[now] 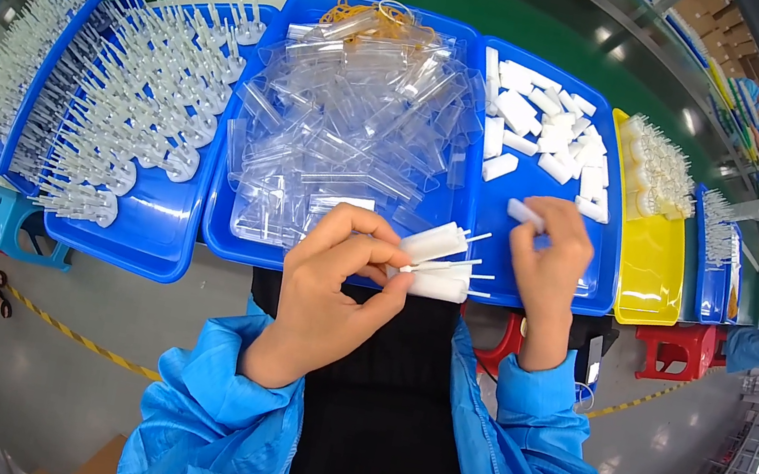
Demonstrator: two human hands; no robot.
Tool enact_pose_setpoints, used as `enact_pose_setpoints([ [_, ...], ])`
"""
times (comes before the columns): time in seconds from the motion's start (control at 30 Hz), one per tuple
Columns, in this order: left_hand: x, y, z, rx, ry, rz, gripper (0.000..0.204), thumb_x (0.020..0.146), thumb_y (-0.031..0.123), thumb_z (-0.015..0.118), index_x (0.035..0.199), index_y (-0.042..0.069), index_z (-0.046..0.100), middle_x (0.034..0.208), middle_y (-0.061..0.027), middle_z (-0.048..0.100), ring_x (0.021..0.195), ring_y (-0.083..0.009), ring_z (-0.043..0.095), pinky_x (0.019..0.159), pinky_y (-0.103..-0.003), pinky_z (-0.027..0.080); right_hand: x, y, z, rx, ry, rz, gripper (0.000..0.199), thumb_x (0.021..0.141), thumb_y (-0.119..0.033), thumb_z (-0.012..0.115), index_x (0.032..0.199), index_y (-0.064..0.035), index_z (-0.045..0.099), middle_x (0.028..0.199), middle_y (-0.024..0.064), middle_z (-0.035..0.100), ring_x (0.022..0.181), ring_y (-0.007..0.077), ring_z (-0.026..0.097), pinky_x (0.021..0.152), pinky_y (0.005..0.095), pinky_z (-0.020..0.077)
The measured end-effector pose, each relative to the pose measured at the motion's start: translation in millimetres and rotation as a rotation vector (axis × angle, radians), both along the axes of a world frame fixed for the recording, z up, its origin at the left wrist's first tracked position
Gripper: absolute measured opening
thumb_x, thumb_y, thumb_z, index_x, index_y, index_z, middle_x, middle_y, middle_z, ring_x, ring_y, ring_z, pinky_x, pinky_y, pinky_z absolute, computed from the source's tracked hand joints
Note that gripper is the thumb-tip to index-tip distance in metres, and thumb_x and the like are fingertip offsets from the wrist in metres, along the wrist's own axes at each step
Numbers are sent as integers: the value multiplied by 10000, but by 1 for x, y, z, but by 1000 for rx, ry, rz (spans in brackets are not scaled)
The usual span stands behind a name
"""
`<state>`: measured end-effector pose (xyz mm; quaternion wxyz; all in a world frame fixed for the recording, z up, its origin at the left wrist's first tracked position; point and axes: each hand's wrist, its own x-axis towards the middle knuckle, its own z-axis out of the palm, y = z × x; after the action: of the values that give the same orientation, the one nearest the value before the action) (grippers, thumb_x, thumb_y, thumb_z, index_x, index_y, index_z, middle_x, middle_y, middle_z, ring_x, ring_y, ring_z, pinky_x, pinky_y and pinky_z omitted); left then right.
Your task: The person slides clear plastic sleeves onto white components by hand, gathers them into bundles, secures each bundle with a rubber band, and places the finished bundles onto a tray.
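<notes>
Your hands over the blue trays, both holding white parts.
Your left hand pinches a bundle of white capped pieces at the middle tray's front edge; your right hand grips one white cap above the right blue tray.

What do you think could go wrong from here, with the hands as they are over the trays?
The left hand pinches several white capped pieces in a loose fan, so one might slip out and fall past the edge of the blue tray. The right hand holds a single white cap only at the fingertips, so it could drop among the loose caps. Thin pins stick out of the bundle and might bend or prick a finger.
</notes>
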<state>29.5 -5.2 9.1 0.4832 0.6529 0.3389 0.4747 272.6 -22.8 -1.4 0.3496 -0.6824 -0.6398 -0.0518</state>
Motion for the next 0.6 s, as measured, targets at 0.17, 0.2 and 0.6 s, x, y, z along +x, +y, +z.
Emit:
enact_pose_setpoints([
  [0.17,0,1,1,300,71,113,161,719,-95,711,860,-37,658,947,-101,577,710,-168,654,606,-236,548,-26,-31,52,26,600,166,171,854,66,538,959,28,668,1011,90,610,908,150,615,770,262,491],
  [0.2,1,1,1,300,72,107,161,719,-95,711,860,-37,658,947,-101,577,710,-168,654,606,-236,548,-35,-33,52,28,603,161,171,854,66,538,959,28,668,1011,90,610,908,150,615,770,262,491],
  [0.6,-6,-2,-2,381,111,197,201,708,-94,725,888,-13,687,921,-96,581,637,-142,599,545,-230,478,-66,-31,35,44,926,341,194,827,76,643,981,14,542,956,144,668,835,117,615,714,209,450],
])
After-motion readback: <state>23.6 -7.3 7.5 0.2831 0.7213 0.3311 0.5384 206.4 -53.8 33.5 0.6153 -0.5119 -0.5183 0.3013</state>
